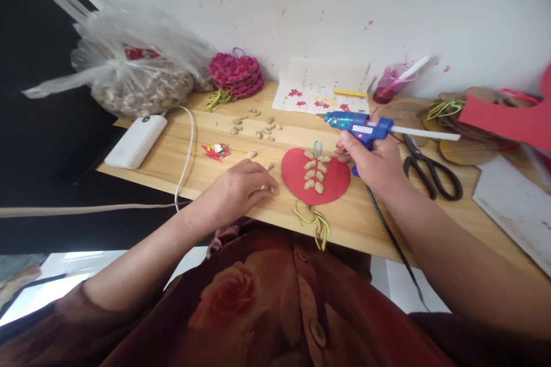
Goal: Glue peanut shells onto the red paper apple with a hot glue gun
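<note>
My right hand [379, 163] grips a blue hot glue gun [365, 129] with a white glue stick poking out its back; its nozzle points left, above the table. My left hand [245, 188] is closed in a pinch around a peanut [266, 188], left of the red paper shape. That red paper cutout [338, 180] lies flat between my hands, with several peanuts [321, 166] in two columns down its middle. A blue loop [317, 148] stands at its top and a yellow-green tassel [321, 228] hangs at its bottom. Loose peanuts [259, 135] are scattered beyond my left hand.
Behind are a plastic bag of peanuts [142, 89], stacked magenta pieces [236, 71], paper with red stars [297, 83] and a cup of dark red liquid [390, 86]. A white power bank [136, 140] sits left; black scissors [430, 172] lie right. The glue gun's cord [394, 238] crosses the front edge.
</note>
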Demonstrator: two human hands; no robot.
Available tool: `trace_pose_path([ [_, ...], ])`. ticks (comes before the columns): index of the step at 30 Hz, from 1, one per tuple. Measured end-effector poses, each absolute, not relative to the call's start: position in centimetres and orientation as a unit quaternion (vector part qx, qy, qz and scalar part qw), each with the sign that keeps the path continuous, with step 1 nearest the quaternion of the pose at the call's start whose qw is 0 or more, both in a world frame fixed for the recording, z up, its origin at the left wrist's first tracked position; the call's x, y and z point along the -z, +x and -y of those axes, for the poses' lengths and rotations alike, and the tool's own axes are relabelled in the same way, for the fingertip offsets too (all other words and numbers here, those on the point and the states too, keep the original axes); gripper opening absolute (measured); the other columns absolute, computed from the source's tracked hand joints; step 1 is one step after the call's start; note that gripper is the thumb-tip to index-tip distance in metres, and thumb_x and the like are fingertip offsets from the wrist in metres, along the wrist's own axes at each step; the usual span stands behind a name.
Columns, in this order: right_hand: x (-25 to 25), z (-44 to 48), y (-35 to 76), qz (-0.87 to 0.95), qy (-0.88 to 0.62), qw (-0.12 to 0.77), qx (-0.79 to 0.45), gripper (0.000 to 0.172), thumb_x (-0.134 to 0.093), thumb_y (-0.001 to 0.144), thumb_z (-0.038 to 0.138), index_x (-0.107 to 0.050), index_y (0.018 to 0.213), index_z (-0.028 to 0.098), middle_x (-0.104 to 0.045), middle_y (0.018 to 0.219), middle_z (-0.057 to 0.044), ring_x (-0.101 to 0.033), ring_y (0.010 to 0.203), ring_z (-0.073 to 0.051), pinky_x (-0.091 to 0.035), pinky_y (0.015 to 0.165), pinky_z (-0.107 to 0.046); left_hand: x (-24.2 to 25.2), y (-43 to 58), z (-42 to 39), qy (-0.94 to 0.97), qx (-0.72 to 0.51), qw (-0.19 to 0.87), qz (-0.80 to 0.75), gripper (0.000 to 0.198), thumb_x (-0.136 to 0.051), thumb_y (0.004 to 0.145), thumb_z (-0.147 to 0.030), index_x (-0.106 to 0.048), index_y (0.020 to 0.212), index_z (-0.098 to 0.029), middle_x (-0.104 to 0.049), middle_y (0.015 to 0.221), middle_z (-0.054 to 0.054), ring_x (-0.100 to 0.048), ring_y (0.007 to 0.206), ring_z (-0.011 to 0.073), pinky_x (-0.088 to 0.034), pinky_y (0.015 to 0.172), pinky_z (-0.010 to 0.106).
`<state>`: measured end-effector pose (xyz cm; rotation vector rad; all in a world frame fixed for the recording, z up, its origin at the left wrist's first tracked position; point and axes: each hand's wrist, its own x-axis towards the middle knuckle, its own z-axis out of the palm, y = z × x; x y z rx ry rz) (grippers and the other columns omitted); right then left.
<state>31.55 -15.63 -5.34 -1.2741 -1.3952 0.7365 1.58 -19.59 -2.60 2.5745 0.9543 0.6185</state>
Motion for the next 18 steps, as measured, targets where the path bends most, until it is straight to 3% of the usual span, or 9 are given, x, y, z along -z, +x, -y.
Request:
trace_pose_path([
  [8, 5.4, 15.7, 31.6, 0.597, -0.535, 0.526, -0.285, 0.03, -0.071, 0.088, 0.054, -0.07, 0.079, 0.024, -0.072, 0.074, -0.003, -0.069, 0.064, -0.021, -0.06, 0.062, -0.038, 3.1, 2.5, 19.6, 0.92, -0.209, 0.13, -0.306, 0.016, -0.058, 0.1, -0.021, -0.074, 0.096, -0.018, -0.072, 0.097, 0.007, -0.065, 0.09, 0.019, -0.055, 0.082, 0.034],
  [18, 5.1, 15.9, 31.4, 0.622, -0.536, 0.505, -0.264, 0.036, -0.066, 0.089, 0.059, -0.072, 0.085, 0.023, -0.07, 0.075, -0.002, -0.067, 0.072, -0.021, -0.059, 0.07, -0.037, 2.8, 2.4, 18.8, 0.941, -0.153, 0.14, -0.266, 0.021, -0.051, 0.104, -0.024, -0.072, 0.106, -0.018, -0.07, 0.103, 0.008, -0.066, 0.091, 0.017, -0.054, 0.082, 0.029],
])
